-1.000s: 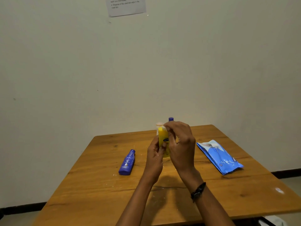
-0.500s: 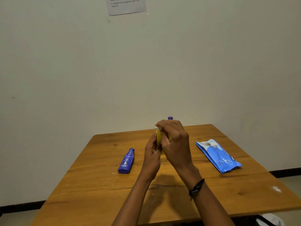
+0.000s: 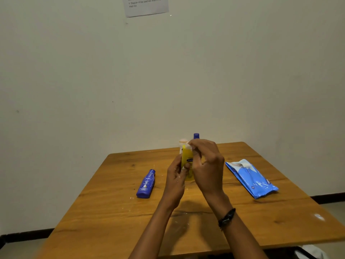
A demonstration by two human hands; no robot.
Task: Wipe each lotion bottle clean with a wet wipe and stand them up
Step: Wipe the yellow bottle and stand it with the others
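Note:
My left hand (image 3: 175,174) holds a yellow lotion bottle (image 3: 187,157) upright above the middle of the wooden table (image 3: 186,221). At the bottle's top, my right hand (image 3: 207,165) pinches a small white wet wipe (image 3: 190,147) against it. A dark blue lotion bottle (image 3: 146,184) lies on its side to the left. Behind my hands stand two more bottles, mostly hidden: one with a pale cap (image 3: 183,141) and one with a blue cap (image 3: 196,136).
A blue wet-wipe pack (image 3: 251,177) lies on the right of the table, flap open. A printed sheet (image 3: 145,5) is taped to the wall behind. The table's back edge meets the wall. Something white (image 3: 313,252) shows on the floor at the lower right.
My right hand has shifted with the wipe along the upper part of the yellow bottle, uncovering more of its front. The other bottles and the pack have not moved.

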